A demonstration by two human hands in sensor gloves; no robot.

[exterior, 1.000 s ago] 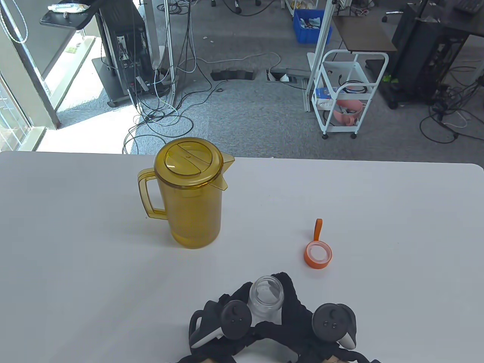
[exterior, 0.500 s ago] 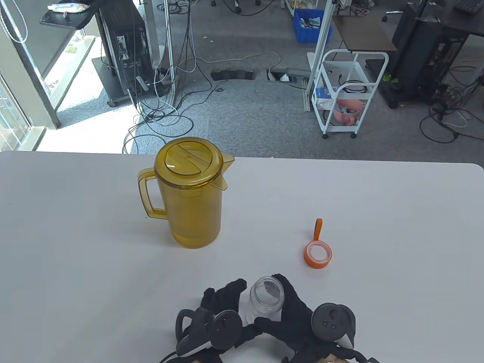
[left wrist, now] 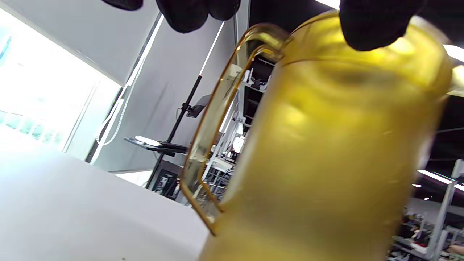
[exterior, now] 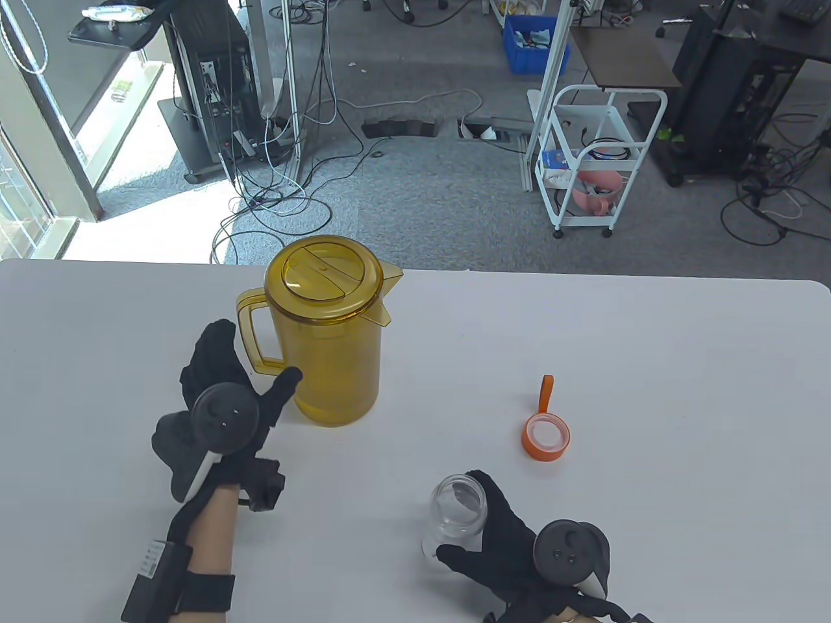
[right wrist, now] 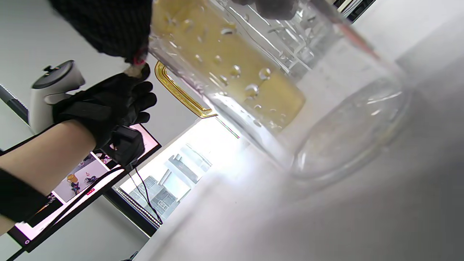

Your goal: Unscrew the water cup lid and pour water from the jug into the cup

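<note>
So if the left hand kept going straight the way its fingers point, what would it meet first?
Probably the jug's handle: the left hand is open, fingers beside the handle and thumb toward the jug body. Contact is unclear.

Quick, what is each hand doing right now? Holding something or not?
Left hand: open, fingers spread beside the amber jug's handle, not gripping it yet.
Right hand: holding the clear water cup, fingers and thumb curled round it.

A white rolling cart [exterior: 600, 162] stands on the grey carpet beyond the desk [exterior: 682, 389]. A blue crate [exterior: 533, 40] sits farther back, with loose cables [exterior: 292, 188] at left.
</note>
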